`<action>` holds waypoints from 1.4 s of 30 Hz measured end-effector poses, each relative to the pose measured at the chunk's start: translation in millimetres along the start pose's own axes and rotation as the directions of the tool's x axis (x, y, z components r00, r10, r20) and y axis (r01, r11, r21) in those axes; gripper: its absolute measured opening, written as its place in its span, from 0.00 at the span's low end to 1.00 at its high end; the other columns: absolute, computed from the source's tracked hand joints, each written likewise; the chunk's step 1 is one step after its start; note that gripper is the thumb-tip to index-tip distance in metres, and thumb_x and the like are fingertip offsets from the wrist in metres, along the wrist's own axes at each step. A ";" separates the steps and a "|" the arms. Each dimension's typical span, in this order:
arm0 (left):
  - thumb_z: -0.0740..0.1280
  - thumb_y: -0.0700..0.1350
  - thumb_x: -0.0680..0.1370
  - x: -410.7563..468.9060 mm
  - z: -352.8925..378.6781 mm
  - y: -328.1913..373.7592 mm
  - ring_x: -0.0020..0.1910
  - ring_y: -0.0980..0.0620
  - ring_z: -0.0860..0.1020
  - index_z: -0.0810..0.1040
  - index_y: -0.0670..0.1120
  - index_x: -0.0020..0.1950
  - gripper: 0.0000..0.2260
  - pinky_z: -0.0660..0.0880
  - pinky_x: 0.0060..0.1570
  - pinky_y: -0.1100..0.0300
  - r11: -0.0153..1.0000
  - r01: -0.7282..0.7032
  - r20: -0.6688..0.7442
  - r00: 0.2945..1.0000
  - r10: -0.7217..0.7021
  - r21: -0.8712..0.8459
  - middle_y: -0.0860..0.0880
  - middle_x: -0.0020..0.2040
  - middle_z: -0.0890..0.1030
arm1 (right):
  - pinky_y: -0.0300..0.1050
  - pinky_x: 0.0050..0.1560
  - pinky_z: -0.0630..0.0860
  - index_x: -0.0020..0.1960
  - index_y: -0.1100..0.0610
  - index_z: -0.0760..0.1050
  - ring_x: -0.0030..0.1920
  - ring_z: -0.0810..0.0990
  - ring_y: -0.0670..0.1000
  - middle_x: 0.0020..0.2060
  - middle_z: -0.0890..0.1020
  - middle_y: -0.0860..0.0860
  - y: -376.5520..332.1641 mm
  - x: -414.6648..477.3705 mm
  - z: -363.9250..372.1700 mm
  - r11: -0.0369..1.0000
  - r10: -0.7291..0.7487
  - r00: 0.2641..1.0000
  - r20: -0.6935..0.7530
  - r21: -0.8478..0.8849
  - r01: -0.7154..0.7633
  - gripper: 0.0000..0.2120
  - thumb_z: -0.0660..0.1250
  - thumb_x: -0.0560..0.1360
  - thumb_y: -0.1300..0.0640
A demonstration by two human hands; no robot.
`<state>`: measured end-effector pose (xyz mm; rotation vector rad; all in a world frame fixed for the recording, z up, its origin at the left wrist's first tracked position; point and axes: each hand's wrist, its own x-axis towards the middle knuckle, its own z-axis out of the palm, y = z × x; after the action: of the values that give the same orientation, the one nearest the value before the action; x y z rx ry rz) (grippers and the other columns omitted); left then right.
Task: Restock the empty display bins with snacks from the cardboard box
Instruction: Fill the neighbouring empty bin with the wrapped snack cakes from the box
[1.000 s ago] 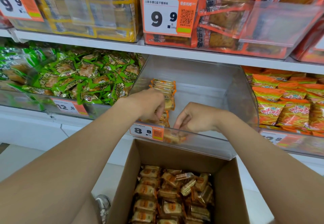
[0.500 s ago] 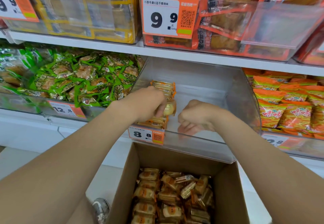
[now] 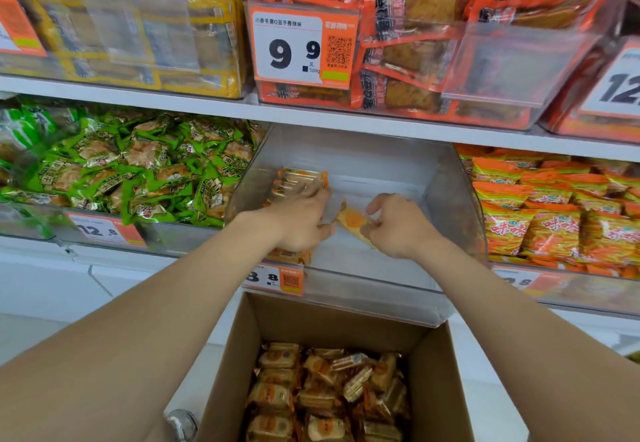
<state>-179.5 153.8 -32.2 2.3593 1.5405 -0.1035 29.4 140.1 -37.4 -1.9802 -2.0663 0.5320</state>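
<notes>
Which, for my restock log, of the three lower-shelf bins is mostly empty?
The middle clear bin: few packets inside, while the green-packet bin and orange-packet bin beside it are full.

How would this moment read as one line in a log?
stage: stocking bin | left hand: on packet row | right hand: pinches loose packet | box: not empty

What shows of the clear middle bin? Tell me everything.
The clear bin, plastic with sloped walls and open top, sits between the green-packet bin and orange-packet bin. An 8.8 price tag hangs on its front lip. Stacked packets line its left wall; the left hand touches them, the right hand pinches a loose packet.
</notes>
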 end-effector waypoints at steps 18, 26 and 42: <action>0.52 0.70 0.83 20.5 2.6 8.7 0.81 0.34 0.30 0.27 0.55 0.81 0.41 0.41 0.80 0.32 0.949 0.281 0.313 0.896 -0.313 0.144 0.49 0.79 0.22 | 0.56 0.49 0.78 0.60 0.62 0.79 0.57 0.82 0.67 0.59 0.78 0.62 -26.3 92.5 10.0 0.886 -0.142 0.977 -0.157 -0.461 0.055 0.15 0.63 0.76 0.71; 0.51 0.70 0.83 14.4 5.4 18.8 0.80 0.32 0.30 0.27 0.55 0.81 0.41 0.44 0.79 0.30 0.943 0.293 0.334 0.883 -0.329 0.156 0.47 0.79 0.22 | 0.54 0.47 0.75 0.60 0.62 0.76 0.52 0.80 0.68 0.58 0.72 0.60 -16.8 93.9 18.1 0.891 -0.259 0.964 -0.058 -0.399 0.216 0.19 0.64 0.72 0.77; 0.63 0.51 0.80 -67.2 -10.3 38.4 0.46 0.45 0.82 0.79 0.54 0.53 0.06 0.81 0.46 0.47 0.997 -0.076 -0.450 0.890 0.074 0.013 0.52 0.44 0.82 | 0.52 0.47 0.81 0.52 0.52 0.81 0.43 0.82 0.57 0.38 0.82 0.50 -22.3 -25.6 -36.0 0.924 -0.347 0.925 -0.155 -0.224 0.309 0.10 0.62 0.75 0.59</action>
<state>-173.9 83.8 1.8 2.5565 1.6279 0.5025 25.4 117.7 6.6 -1.6422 -2.3301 0.0680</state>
